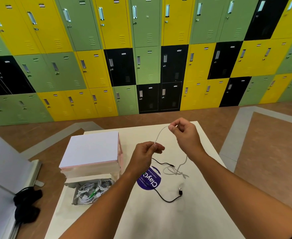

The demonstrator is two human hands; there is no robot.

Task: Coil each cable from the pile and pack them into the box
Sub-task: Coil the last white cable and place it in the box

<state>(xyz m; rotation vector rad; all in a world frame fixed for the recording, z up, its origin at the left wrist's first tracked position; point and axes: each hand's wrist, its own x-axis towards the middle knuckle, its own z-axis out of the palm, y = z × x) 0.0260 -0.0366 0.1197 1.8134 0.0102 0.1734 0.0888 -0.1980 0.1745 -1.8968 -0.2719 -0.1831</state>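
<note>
A thin white cable [160, 132] arcs in the air between both hands above the white table [202, 213]. My left hand [144, 155] pinches one end of it. My right hand [185, 133], higher and farther back, pinches it further along, and the rest hangs down past my right wrist into a loose tangle [175, 170] on the table. A black cable [167, 198] with a USB plug lies on the table below the hands. The open box [69, 184] at the table's left front holds several coiled white cables [91, 190].
The box's raised white lid [91, 150] stands behind the opening. A round purple sticker [149, 180] sits on the tabletop. A dark cloth bundle [27, 204] lies on the floor at left beside a grey panel. Lockers line the far wall.
</note>
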